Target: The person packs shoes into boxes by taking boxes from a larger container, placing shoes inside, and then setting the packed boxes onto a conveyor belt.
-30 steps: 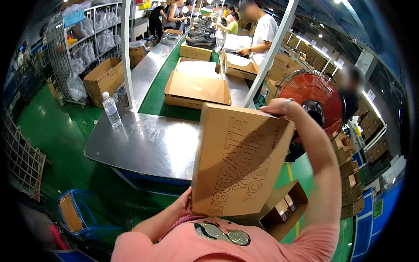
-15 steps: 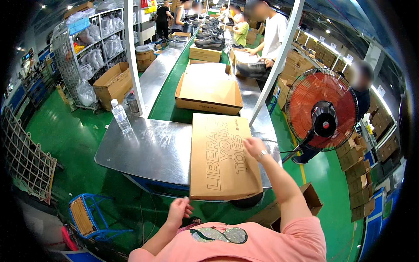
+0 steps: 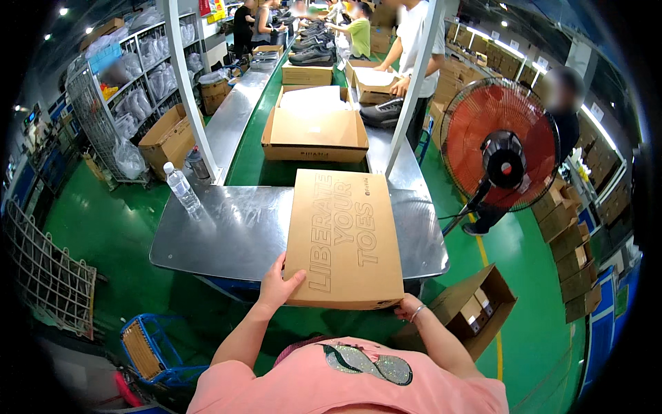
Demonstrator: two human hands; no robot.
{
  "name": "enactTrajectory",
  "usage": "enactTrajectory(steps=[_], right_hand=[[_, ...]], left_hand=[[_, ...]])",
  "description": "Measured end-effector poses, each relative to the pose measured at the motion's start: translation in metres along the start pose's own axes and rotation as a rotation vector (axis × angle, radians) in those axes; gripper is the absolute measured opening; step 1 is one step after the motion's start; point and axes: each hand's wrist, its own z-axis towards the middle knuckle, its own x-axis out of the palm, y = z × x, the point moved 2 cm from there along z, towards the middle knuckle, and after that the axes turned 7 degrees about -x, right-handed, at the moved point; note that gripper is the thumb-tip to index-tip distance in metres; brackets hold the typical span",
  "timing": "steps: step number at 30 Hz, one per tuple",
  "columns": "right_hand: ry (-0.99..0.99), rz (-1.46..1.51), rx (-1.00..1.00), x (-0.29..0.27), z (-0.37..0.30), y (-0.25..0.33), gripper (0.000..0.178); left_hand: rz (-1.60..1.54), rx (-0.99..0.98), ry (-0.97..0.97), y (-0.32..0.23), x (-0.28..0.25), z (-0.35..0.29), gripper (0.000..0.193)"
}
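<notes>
A closed brown cardboard shoe box [image 3: 348, 241] with large outlined lettering on its lid is held between my two hands. My left hand [image 3: 277, 286] grips its near left corner, the thumb lying on the lid and the fingers out of sight along the side. At the near right corner, my right hand [image 3: 410, 307] is closed on the lower edge, its fingers partly hidden. The box's near end juts past the front edge of the metal table [image 3: 227, 234]. Whether its far end rests on the metal cannot be told.
An open shoe box with paper [image 3: 314, 148] sits on the green conveyor [image 3: 252, 162] ahead. A water bottle [image 3: 181, 186] stands at the table's left. A large red fan [image 3: 500, 145] is at right, above an open carton [image 3: 483, 310]. A blue-framed stool [image 3: 148, 352] stands lower left.
My left hand has risen to the box's left corner, and my right hand has gone from the lid to the near right corner. The box has shifted slightly left in view.
</notes>
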Motion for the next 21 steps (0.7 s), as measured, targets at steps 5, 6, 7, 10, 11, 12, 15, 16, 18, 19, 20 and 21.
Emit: enactTrajectory(steps=[5, 6, 7, 10, 11, 12, 15, 16, 18, 19, 20, 21], right_hand=[[0.061, 0.559, 0.222, -0.002, -0.02, -0.003, 0.026], [0.102, 0.589, 0.214, 0.0, -0.03, 0.006, 0.029], [0.143, 0.62, 0.206, 0.002, -0.035, 0.013, 0.032], [0.263, 0.524, 0.188, 0.004, -0.043, 0.03, 0.04], [0.273, 0.5, 0.179, 0.006, -0.046, 0.033, 0.041], [0.279, 0.429, 0.147, 0.003, -0.044, 0.032, 0.045], [0.111, 0.094, 0.056, 0.005, -0.072, 0.073, 0.047], [0.094, 0.053, -0.014, 0.003, -0.079, 0.082, 0.051], [0.167, 0.238, -0.095, -0.002, -0.075, 0.084, 0.042], [0.158, 0.282, -0.113, -0.002, -0.075, 0.086, 0.038], [0.181, 0.27, -0.138, -0.006, -0.076, 0.088, 0.034], [0.13, 0.326, -0.091, -0.011, -0.076, 0.087, 0.031]], left_hand=[[0.399, 0.378, -0.138, -0.026, 0.002, -0.035, 0.069], [0.495, 0.504, -0.089, -0.037, 0.006, -0.046, 0.071], [0.624, 0.52, -0.079, -0.045, 0.011, -0.053, 0.072], [0.885, 0.565, -0.089, -0.035, 0.025, -0.067, 0.074], [0.865, 0.57, -0.117, -0.03, 0.023, -0.064, 0.074], [0.845, 0.575, -0.145, -0.027, 0.021, -0.061, 0.074], [0.816, 0.604, -0.162, -0.025, 0.014, -0.059, 0.074], [0.814, 0.619, -0.156, -0.024, 0.013, -0.058, 0.074], [0.78, 0.637, -0.164, -0.022, 0.017, -0.057, 0.071], [0.776, 0.634, -0.152, -0.021, 0.018, -0.056, 0.071], [0.77, 0.631, -0.15, -0.02, 0.017, -0.055, 0.07], [0.765, 0.627, -0.137, -0.019, 0.018, -0.055, 0.069]])
